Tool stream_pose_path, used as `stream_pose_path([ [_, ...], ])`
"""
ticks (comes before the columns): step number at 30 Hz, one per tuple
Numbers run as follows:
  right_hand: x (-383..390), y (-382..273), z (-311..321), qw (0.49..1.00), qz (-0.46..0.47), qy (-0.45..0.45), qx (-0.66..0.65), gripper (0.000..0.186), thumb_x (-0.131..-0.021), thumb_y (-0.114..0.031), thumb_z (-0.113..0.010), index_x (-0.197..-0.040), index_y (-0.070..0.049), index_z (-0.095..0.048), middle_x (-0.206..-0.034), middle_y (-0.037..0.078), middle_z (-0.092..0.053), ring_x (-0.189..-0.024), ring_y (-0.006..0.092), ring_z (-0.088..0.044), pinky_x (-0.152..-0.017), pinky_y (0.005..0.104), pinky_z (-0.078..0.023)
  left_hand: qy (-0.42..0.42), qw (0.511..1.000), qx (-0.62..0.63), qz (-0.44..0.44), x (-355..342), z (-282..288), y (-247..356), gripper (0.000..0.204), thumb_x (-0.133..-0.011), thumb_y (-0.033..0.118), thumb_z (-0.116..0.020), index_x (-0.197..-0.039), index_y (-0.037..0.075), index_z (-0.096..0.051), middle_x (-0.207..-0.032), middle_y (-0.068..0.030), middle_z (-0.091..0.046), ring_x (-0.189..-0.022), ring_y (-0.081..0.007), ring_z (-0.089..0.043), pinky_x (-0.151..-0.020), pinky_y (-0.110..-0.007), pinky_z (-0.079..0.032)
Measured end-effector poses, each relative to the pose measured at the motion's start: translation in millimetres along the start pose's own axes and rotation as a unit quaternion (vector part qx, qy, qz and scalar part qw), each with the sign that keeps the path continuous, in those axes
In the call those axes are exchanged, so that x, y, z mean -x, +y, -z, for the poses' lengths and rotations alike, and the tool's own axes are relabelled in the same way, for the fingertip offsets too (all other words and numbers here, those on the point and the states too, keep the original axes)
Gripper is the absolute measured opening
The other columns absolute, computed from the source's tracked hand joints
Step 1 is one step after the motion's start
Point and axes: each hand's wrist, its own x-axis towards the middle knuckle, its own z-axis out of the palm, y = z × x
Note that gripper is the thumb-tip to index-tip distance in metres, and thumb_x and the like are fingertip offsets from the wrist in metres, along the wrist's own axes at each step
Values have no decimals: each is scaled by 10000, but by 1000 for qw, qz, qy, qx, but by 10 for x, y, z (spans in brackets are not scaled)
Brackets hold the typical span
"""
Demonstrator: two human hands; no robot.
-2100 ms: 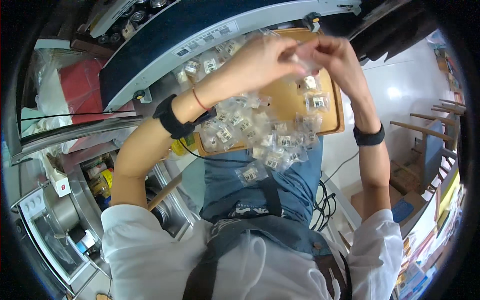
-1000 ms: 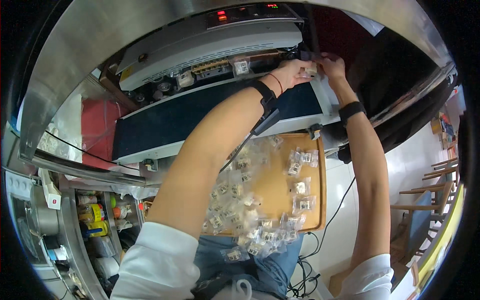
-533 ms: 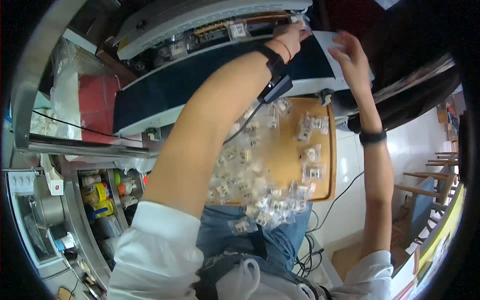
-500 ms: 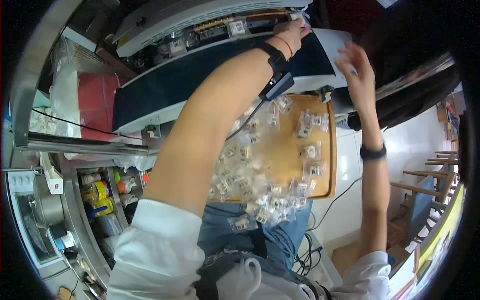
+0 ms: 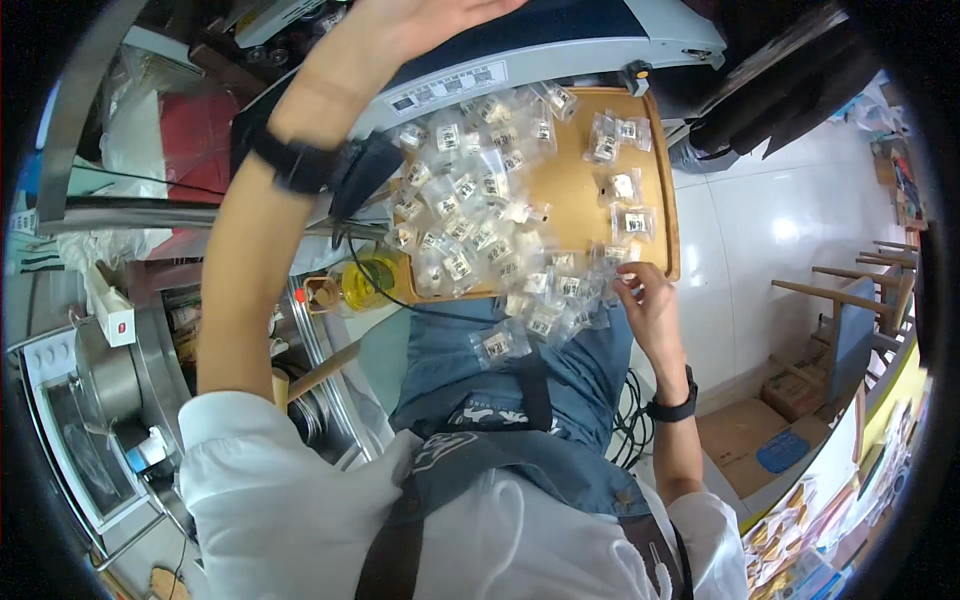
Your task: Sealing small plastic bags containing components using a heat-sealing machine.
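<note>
Many small clear plastic packets [image 5: 492, 180] with printed white labels lie heaped on a yellow-brown wooden tray [image 5: 565, 180]. At its lower edge, my right hand [image 5: 650, 310] has thumb and fingers closed on the edge of a clear packet [image 5: 612, 256], beside the pile. My left hand [image 5: 435, 25] reaches over the dark belt [image 5: 560, 22] of a grey machine, partly cut off by the top edge of the picture. Its visible fingers are stretched out and I see nothing in them. A small dark box on a cable is strapped at the left wrist.
One packet [image 5: 499, 343] rests on my blue-grey apron [image 5: 460, 370]. The machine's grey front edge [image 5: 470, 85] borders the tray's far side. Left of the tray stands a bottle of yellow liquid [image 5: 368, 284]. A black cable crosses near it. Wooden chairs [image 5: 850, 335] stand at right.
My right hand has come down from beside the machine to the packets at the tray's near edge. My left hand has moved left, away from the machine's right end. The view has shifted.
</note>
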Motion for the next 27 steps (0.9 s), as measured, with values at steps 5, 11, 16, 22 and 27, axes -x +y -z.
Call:
stream_pose_path([
  [5,-269,50,-219,983,123,-49,130,210,-701,-61,-594,-891,10,-540,-811,203,-565,-697,368,-553,-599,395,-457,20,988,-72,-135,1164,-78,-11,345,-844,157,-487,-1137,-6,-407,-1170,-136,-426,-1020,-258,-467,-839,-328,-412],
  [11,-540,-8,-429,978,28,-140,149,265,-692,-121,-619,-929,-37,-538,-712,160,-614,-677,308,-599,-603,367,-466,159,968,-76,-178,1984,212,-566,238,-863,118,-436,-1062,-5,-480,-1019,-149,-559,-894,-210,-567,-754,-289,-456],
  [16,-523,108,-446,995,-29,-91,-16,260,-668,-71,-628,-898,-20,-517,-694,131,-598,-625,231,-585,-580,310,-462,166,972,-134,-96,2116,335,-1148,231,-860,134,-445,-1056,18,-489,-1011,-122,-562,-890,-197,-559,-756,-303,-466],
  [22,-559,-593,19,979,176,42,97,208,-666,8,-594,-851,1,-498,-728,124,-566,-654,249,-566,-601,312,-440,27,972,-221,-72,1881,140,-1608,320,-799,148,-557,-1090,27,-497,-1070,-87,-546,-977,-179,-525,-820,-308,-441],
  [27,-270,-1230,200,970,215,-113,14,215,-642,61,-597,-821,-5,-497,-724,106,-568,-688,219,-580,-642,286,-450,50,819,-532,-211,1671,-190,-1893,426,-783,198,-590,-1143,15,-455,-1100,-96,-534,-951,-197,-534,-818,-325,-432],
])
